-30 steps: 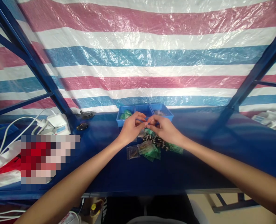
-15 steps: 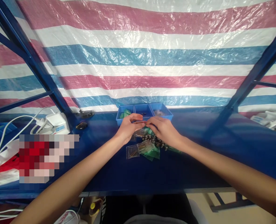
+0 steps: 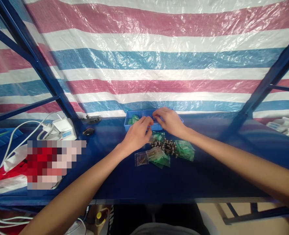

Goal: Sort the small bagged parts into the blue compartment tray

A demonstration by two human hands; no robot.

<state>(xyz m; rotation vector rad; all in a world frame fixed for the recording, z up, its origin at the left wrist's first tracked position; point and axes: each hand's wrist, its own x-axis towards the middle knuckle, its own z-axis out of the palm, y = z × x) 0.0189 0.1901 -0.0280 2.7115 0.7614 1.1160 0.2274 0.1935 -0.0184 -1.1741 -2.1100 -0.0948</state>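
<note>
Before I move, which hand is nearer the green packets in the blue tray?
Left. The left hand is just in front of the green packets; the right hand is farther right.

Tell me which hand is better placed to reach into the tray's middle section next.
Probably the right. The right hand appears over the tray, its fingers curled toward the middle section; the left hand sits lower in view, mostly on the near side. Whether either holds something is unclear.

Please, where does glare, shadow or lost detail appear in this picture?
Head view: white glare speckles the striped sheet; a dark band, shadow or reflection, slants across the table; coarse pixels mask a patch at left; small dark parts look indistinct.
</note>
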